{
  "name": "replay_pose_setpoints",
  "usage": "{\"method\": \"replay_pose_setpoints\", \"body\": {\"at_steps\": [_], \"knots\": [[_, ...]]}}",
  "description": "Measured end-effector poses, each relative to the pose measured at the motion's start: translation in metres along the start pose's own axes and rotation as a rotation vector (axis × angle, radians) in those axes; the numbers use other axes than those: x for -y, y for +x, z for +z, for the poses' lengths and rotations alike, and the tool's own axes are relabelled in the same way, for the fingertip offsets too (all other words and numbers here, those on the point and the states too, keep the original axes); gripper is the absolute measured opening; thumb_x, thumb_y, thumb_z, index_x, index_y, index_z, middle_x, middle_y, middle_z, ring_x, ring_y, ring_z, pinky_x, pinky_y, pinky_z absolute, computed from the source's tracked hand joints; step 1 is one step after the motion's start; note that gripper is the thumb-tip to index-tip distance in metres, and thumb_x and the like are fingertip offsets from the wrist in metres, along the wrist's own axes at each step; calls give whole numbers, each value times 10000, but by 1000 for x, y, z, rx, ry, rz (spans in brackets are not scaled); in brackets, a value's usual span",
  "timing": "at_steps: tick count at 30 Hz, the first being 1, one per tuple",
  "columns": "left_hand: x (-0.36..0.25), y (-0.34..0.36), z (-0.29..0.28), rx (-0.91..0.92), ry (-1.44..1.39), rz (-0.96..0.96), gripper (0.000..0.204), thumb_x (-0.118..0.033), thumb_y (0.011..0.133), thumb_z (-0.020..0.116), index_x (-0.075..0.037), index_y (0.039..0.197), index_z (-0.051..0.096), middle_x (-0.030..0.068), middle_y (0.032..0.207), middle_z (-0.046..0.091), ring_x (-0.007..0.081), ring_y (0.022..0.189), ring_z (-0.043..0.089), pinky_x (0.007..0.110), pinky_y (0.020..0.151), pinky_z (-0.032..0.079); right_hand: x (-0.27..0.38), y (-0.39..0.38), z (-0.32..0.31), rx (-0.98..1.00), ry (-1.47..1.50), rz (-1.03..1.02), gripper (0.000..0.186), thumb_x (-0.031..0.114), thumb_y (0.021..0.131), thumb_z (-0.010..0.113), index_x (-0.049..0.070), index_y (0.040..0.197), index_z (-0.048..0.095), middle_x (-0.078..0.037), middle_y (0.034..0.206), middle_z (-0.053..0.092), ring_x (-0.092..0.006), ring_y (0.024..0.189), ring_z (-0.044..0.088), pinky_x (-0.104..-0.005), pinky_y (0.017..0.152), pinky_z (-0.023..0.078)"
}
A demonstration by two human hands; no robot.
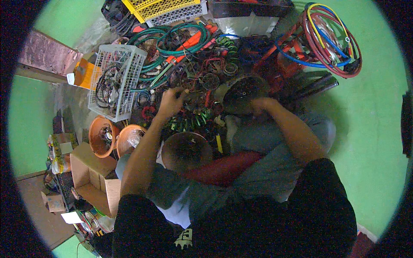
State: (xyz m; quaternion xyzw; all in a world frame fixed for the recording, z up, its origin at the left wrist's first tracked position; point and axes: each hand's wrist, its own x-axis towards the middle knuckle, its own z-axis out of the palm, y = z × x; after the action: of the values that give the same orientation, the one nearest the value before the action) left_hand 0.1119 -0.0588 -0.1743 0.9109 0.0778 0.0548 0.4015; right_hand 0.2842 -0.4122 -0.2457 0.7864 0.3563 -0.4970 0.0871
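Observation:
My left hand (172, 102) reaches into a dense heap of small dark parts, wires and hoses (195, 86). Its fingers are bent together, and whether anything is pinched in them is too dim to see. My right hand (263, 106) is at the near rim of a dark round tub (241, 92), its fingers blurred and partly lost in shadow. A round pot (186, 148) stands close to my lap, its inside dim. Coiled green hose (165, 38) and a bright orange-red tool or bar (191, 42) lie at the far side of the heap.
To the left stand a grey plastic crate (117, 81) with cables, two orange buckets (102, 136) and an open cardboard box (92, 172). Yellow and grey crates (165, 8) sit at the back. Red, blue and yellow hoses (329, 38) loop at right, before the green wall (374, 129).

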Motion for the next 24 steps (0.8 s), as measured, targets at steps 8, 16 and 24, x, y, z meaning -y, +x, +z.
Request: {"method": "replay_pose_setpoints", "body": {"at_steps": [8,16,24], "knots": [[-15,-24,8,70,19,-139,338,-283,914,641,18,1067,655,245,900,673,349,809,675,432,730,509,61,-39,-4,-375,81,65,311,167,832,638,45,1117,665,-146,1070,699,-350,960,680,-480,794,547],[-17,-35,41,36,32,86,474,-234,898,663,-44,1306,514,249,1280,538,432,1186,507,466,1024,419,44,40,68,-187,46,176,276,201,855,631,40,1073,681,-150,1004,703,-327,917,675,-463,782,535],[-24,-47,54,57,197,102,526,-233,887,670,-46,1340,480,242,1316,483,439,1225,452,486,1043,393,49,47,67,-180,51,169,262,235,878,623,34,1029,696,-153,938,708,-304,873,671,-446,769,523]]}}
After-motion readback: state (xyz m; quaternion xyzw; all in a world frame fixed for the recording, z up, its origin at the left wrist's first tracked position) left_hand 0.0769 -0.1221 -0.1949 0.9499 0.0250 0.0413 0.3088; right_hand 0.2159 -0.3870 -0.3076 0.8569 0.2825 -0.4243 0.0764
